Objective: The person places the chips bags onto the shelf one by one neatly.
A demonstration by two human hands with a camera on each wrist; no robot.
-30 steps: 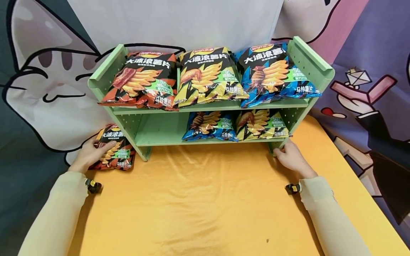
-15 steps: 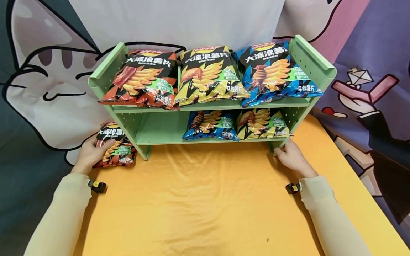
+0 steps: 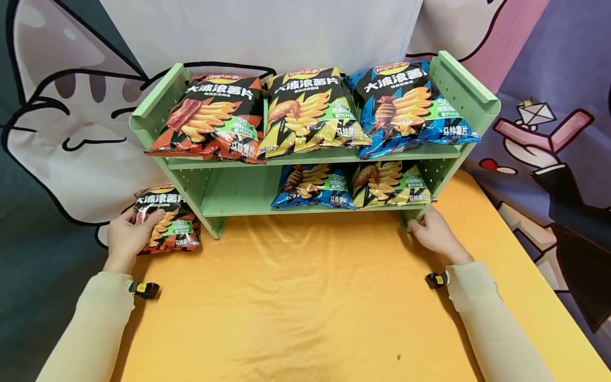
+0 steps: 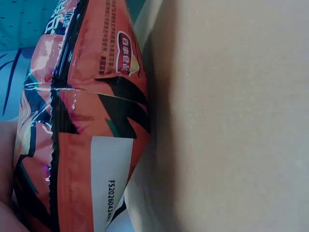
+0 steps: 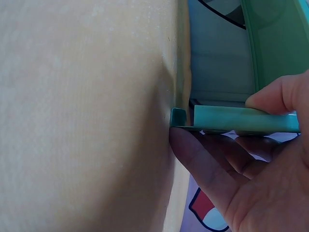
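Observation:
A red-and-black bag of potato chips (image 3: 179, 225) is upright beside the left end of the green two-tier shelf (image 3: 234, 192). My left hand (image 3: 125, 240) grips it by its left side, thumb across the front. In the left wrist view the bag's red back and side seam (image 4: 77, 111) fill the left part, close to the tabletop. At the shelf's other end, my right hand (image 3: 438, 237) pinches the front right leg. The right wrist view shows the thumb on one side of the green leg panel (image 5: 231, 117) and the fingers on the other.
On the upper tier stand a red chip bag (image 3: 210, 119), a yellow one (image 3: 312, 114) and a blue one (image 3: 406, 111). Below, a blue bag (image 3: 312, 188) and a yellow bag (image 3: 389, 185) fill the right side. Yellow cloth (image 3: 296, 292) covers the table; printed fabric hangs behind.
My left hand has shifted slightly left and turned more upright, and the red chip bag's top has tipped left with it. The right hand stays on the shelf leg.

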